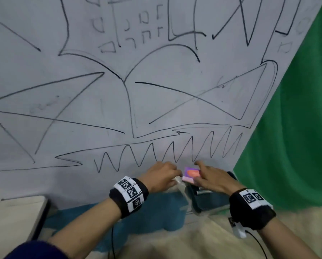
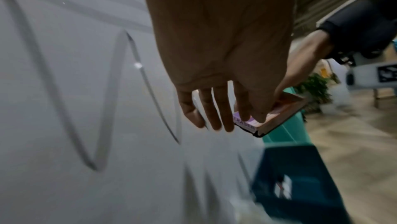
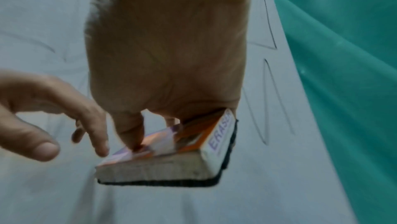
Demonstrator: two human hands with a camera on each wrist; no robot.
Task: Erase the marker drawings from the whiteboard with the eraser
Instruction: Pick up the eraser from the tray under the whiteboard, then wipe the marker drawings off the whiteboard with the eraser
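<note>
The whiteboard [image 1: 119, 109] fills most of the head view, leaning away from the person, and black marker drawings [image 1: 130, 101] cover it from the far edge down to a zigzag line [image 1: 165, 154] near its near edge; no wiped patch shows, so the erasing seems not yet begun. A green cloth [image 1: 296, 128] hangs to the right of the board, and a blue bin [image 1: 156, 212] sits below its near edge, under the wrists.

The step in hand looks like taking up the eraser [image 1: 191, 174]. It sits just below the zigzag, toward the right of the board. The right hand [image 1: 210, 180] holds it from above, fingers curled over its printed back, black felt [image 3: 163, 183] facing the board. The right wrist view suggests the felt is on or just off the surface; I cannot tell which.

The left hand [image 1: 162, 176] is just left of the eraser, fingers relaxed and spread, holding nothing; its fingertips [image 2: 217, 124] are close beside the eraser's left end.

Next, I judge, the right hand needs a firm grip, felt pressed flat, then broad strokes starting across the zigzag.
</note>
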